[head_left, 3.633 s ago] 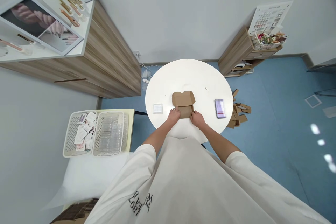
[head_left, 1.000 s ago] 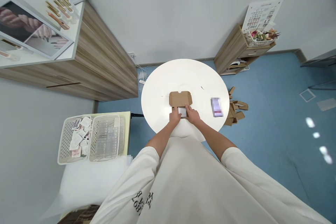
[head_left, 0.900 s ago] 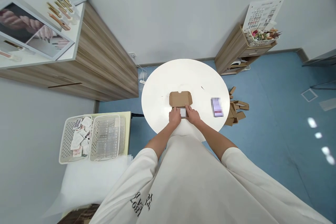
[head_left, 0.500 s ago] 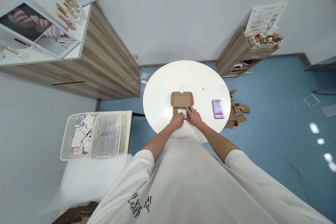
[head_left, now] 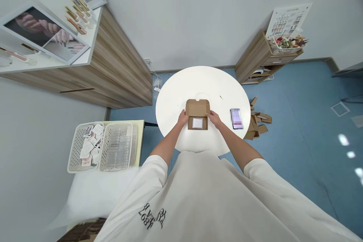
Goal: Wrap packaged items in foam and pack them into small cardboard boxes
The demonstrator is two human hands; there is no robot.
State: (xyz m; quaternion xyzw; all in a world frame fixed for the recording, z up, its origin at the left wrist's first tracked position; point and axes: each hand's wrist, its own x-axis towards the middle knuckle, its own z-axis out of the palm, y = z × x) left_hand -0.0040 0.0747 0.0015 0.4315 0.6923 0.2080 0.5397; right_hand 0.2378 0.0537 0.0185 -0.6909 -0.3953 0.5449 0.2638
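A small brown cardboard box (head_left: 197, 108) lies on the round white table (head_left: 176, 87) with its lid raised and folded back. Inside it rests a white packet (head_left: 197, 123), flat against the bottom. My left hand (head_left: 183, 117) pinches the left side of the lid near the fold. At the opposite edge, my right hand (head_left: 213, 117) has its fingers closed on the right side flap. Neither hand touches the packet.
A blurred purple phone-like item (head_left: 236, 118) lies on the table's right. Folded cardboard boxes (head_left: 256, 123) are on the floor beyond. Two white baskets (head_left: 116, 147), one with small packets, stand at left. A wooden cabinet (head_left: 121, 56) rises behind them.
Both hands have left the packet inside the box and moved outward and away from me to the two sides of the lid. The packet now shows fully.
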